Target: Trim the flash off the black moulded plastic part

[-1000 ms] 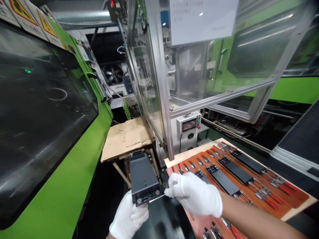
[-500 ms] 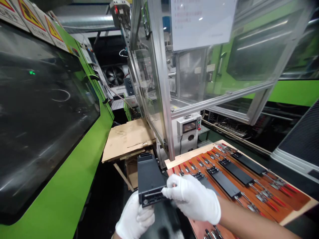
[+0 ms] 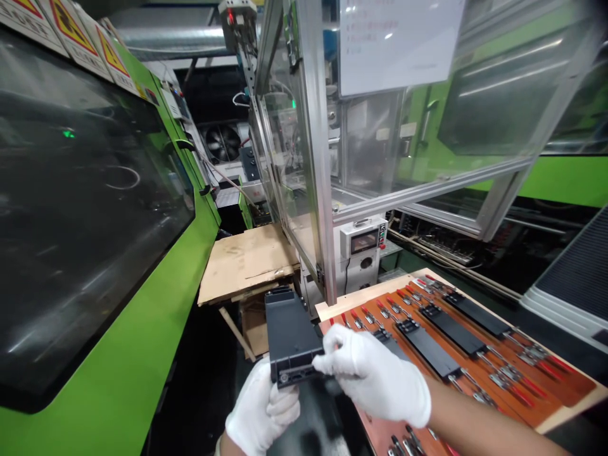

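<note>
A long black plastic part (image 3: pixel 292 332) is held up in front of me, its ribbed near end with small holes facing me. My left hand (image 3: pixel 263 405), in a white glove, grips it from below at the near left corner, fingers curled under. At the near right corner is my right hand (image 3: pixel 368 373), also gloved in white. Its thumb and forefinger are pinched together against the part's edge. Whatever may be between those fingertips is too small to make out.
Right of my hands, an orange-brown fixture board (image 3: pixel 479 373) carries several black panels (image 3: pixel 430 347) and red-handled toggle clamps. A cardboard-topped table (image 3: pixel 247 256) stands ahead. A green machine (image 3: pixel 190 285) lines the left, and an aluminium-framed clear guard (image 3: pixel 323 190) rises in the middle.
The view has shifted slightly, so the scene sits a little further right. Both hands keep their hold, and the right fingertips remain at the part's near edge.
</note>
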A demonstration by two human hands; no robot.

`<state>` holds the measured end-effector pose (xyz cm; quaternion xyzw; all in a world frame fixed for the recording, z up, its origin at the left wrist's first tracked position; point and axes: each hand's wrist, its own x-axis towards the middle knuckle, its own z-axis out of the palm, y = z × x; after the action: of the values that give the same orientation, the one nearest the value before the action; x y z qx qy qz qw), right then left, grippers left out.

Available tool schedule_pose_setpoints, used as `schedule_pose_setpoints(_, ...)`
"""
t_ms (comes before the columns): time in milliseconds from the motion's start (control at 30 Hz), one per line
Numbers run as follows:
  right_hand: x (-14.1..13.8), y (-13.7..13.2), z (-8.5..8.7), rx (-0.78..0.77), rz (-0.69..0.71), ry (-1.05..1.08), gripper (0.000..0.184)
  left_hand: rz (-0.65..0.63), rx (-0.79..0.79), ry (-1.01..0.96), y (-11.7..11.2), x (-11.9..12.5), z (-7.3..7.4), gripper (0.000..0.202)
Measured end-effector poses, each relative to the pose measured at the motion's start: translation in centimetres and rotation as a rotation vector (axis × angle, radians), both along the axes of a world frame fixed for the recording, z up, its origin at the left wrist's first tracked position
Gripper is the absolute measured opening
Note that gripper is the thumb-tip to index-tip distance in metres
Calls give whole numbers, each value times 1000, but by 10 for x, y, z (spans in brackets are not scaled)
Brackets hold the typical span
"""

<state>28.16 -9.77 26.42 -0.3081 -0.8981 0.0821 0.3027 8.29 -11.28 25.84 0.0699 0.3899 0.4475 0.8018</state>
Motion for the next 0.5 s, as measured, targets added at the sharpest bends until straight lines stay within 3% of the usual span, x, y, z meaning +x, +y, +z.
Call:
schedule_pose_setpoints(233,0,-1,6,-86,31,8,25,-14,12,2,0,-1,0,41)
schedule_pose_setpoints(400,-10,2,4,25,-39,47,25,-83,80,-48,1,-5,-12,37)
schedule_pose_setpoints(500,-14,3,5,-19,21,62,21,-68,120,-49,3,-6,-16,32)
